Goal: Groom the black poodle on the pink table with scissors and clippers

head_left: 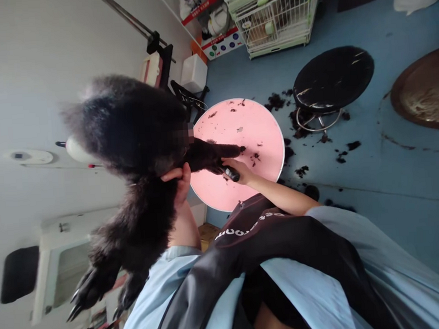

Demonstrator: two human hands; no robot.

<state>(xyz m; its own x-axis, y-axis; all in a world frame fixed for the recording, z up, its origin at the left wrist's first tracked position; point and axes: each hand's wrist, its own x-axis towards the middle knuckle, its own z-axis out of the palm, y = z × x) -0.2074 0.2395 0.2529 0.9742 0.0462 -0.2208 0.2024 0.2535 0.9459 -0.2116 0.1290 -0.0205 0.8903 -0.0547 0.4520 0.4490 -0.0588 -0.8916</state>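
- Pressing part-curled L hand (pixel 180 182) to black dog (pixel 130 125), grip unclear
- Gripping tool (pixel 231 173) in closed R hand (pixel 241 171), nr dog's leg (pixel 209 157)
- Facing hair-strewn pink table (pixel 221 190)

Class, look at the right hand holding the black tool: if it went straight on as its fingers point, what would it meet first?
The right hand would most likely meet the black dog's leg just ahead of it; depth is unclear, so they may already touch.

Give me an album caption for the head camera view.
Left hand on a black furry dog, right hand holding a dark tool, by a pink round table.
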